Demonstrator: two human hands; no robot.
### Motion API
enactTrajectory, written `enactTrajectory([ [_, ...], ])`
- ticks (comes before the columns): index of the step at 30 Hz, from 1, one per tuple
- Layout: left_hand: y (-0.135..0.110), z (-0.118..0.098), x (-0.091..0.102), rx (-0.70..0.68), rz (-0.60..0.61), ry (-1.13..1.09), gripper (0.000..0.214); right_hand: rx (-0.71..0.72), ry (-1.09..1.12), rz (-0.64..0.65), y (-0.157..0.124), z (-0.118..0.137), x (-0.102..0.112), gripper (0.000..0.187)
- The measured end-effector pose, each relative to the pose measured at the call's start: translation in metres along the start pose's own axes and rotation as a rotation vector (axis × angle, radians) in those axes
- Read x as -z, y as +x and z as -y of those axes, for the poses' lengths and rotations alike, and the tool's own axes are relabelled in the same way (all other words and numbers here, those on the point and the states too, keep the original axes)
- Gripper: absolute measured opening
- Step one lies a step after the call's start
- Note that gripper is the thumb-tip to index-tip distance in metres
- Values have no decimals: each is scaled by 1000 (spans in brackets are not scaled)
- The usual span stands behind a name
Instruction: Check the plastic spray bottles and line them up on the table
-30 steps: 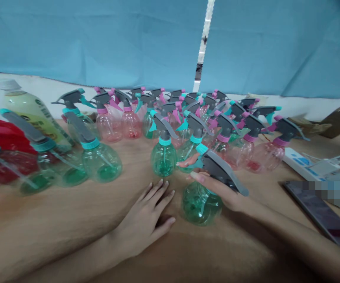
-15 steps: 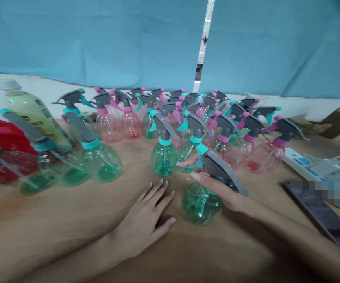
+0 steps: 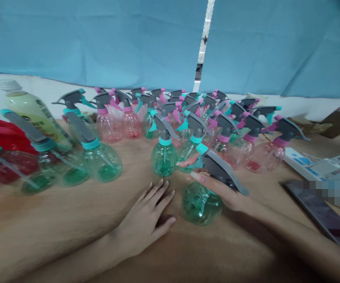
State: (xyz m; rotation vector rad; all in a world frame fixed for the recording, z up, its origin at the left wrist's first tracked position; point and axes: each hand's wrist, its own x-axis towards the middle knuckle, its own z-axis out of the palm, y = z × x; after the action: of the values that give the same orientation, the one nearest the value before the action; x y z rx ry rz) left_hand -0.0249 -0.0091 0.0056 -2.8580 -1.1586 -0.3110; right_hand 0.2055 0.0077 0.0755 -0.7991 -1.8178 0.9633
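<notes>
A green spray bottle [image 3: 201, 204] with a grey trigger head stands on the wooden table [image 3: 69, 220] in front of me. My right hand [image 3: 217, 188] is wrapped round its neck, thumb in front and fingers behind the head. My left hand [image 3: 146, 218] lies flat on the table just left of that bottle, fingers stretched out and holding nothing. Another green spray bottle [image 3: 164, 155] stands a little beyond my left fingertips.
Several pink and green spray bottles [image 3: 226, 137] crowd the back of the table. More green ones [image 3: 99, 157] stand at left beside a yellow-green bottle [image 3: 31, 114] and a red bag [image 3: 1, 137]. A power strip [image 3: 302, 163] and a dark phone [image 3: 320, 212] lie at right.
</notes>
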Motion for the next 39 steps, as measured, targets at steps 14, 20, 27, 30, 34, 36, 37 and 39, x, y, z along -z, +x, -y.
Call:
enactTrajectory([
  [14, -1, 0, 0, -6, -6, 5, 56, -77, 76, 2, 1, -3, 0, 20],
  [20, -1, 0, 0, -8, -1, 17, 57, -74, 48, 5, 4, 0, 1, 18],
  [27, -1, 0, 0, 1, -7, -4, 56, -65, 14, -12, 4, -2, 1, 20],
  [30, -1, 0, 0, 4, 0, -8, 56, -61, -44, -13, 4, -1, 2, 22],
  [34, -1, 0, 0, 6, 0, -6, 55, -53, -46, -26, 2, 0, 1, 23],
  [36, -1, 0, 0, 7, -4, -10, 55, -40, -26, -47, 1, -1, 1, 25],
  [37, -1, 0, 0, 8, -7, -11, 55, -34, -21, -58, 0, -1, 1, 25],
  [39, 0, 0, 0, 6, -8, -7, 55, -30, -24, -80, 0, -2, 1, 24],
])
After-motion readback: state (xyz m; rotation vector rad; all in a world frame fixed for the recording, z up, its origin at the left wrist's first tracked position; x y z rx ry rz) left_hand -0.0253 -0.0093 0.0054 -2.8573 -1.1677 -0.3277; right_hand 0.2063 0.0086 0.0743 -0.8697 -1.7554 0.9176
